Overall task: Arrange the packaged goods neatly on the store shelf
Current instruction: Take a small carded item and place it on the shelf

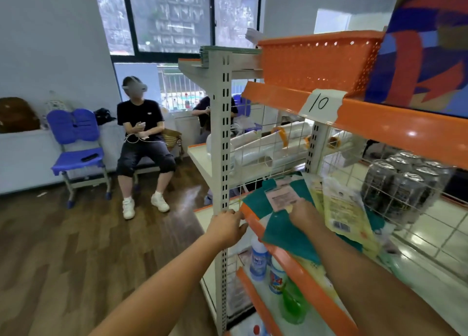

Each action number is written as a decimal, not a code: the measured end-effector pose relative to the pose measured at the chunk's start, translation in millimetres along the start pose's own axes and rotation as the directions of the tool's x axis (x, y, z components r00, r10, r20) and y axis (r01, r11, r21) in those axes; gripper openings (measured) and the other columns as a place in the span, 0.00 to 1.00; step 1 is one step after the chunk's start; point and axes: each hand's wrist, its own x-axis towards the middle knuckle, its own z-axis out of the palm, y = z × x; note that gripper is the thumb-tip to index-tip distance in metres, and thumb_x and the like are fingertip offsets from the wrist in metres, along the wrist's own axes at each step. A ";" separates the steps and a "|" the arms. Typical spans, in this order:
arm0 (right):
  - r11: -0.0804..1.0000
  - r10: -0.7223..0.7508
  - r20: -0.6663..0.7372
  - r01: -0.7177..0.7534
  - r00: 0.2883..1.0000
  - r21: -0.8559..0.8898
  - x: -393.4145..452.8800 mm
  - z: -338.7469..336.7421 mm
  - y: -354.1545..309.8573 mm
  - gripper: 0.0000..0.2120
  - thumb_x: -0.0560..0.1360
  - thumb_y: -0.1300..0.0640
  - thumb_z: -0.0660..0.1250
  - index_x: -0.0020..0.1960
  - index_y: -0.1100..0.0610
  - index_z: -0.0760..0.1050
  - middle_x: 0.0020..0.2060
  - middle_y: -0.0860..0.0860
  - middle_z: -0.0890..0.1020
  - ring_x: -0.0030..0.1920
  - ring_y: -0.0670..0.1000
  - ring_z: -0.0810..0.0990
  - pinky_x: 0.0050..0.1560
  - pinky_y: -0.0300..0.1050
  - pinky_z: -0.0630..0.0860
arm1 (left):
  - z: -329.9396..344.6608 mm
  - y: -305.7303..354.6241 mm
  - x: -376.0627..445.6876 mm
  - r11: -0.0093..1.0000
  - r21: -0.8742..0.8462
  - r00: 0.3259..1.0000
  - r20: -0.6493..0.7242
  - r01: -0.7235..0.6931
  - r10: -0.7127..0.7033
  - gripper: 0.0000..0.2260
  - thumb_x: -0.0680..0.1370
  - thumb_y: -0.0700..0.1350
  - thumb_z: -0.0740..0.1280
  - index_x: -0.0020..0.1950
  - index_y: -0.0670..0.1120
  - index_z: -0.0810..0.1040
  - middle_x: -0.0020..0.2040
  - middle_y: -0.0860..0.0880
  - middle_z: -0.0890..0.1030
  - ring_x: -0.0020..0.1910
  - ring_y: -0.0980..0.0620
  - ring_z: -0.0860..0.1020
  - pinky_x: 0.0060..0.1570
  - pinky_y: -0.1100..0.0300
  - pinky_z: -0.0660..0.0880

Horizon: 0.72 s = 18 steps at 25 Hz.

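Step in hand: squaring the flat teal plastic packet with the pink label (278, 209) against the front edge of the middle shelf, judged from how the hands lie.
Doing it well: slide the packet back until nothing overhangs the orange shelf lip (255, 224), align its long side to that lip, and keep it clear of the neighbouring packet so the stack does not fan out.
Task's thing, place: the teal packet lies flat at the front left corner of the middle shelf, skewed, one corner projecting past the lip over the shelf below.
Neighbour: pale yellow printed plastic packet (342, 209), just right of the teal one and leaning toward the wire-mesh back; their edges appear to overlap.
Right hand (302, 215): on top of the teal packet near its label; fingers point down into the pack, blurred; cannot tell whether they press or pinch.
Left hand (229, 225): at the shelf's left end beside the grey slotted steel upright (222, 133); fingers curled at the lip's end, seemingly gripping it; the teal packet lies just beside them, contact unclear.
Elsewhere: shrink-wrapped dark cans (400, 183) toward the right end; white-and-blue bottles (258, 259) on the shelf beneath.
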 end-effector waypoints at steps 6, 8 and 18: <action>0.940 0.137 0.193 -0.188 0.972 0.284 10.3 -8.4 -16.4 0.10 0.75 0.59 0.64 0.55 0.61 0.75 0.54 0.60 0.77 0.55 0.58 0.78 0.42 0.43 0.71 | -2.4 -16.8 38.7 0.992 -0.007 0.991 0.044 -0.125 0.125 0.17 0.82 0.53 0.53 0.65 0.46 0.71 0.61 0.43 0.75 0.61 0.42 0.72 0.57 0.51 0.71; 0.826 0.205 0.265 -0.312 0.942 0.470 7.9 -7.5 -22.6 0.02 0.76 0.61 0.64 0.47 0.58 0.71 0.50 0.59 0.75 0.50 0.56 0.76 0.37 0.42 0.72 | -8.1 -21.6 45.5 0.981 -0.007 0.981 0.027 -0.192 0.192 0.16 0.82 0.51 0.54 0.63 0.45 0.73 0.60 0.43 0.76 0.60 0.42 0.73 0.55 0.53 0.71; 0.303 0.203 0.419 -0.464 0.885 0.833 -45.6 2.8 -33.2 0.05 0.79 0.61 0.62 0.44 0.59 0.71 0.36 0.52 0.75 0.34 0.46 0.74 0.23 0.34 0.71 | 2.6 -25.0 73.2 0.920 -0.012 0.909 0.148 -0.392 0.390 0.14 0.80 0.52 0.53 0.59 0.49 0.73 0.59 0.48 0.75 0.58 0.45 0.74 0.49 0.55 0.70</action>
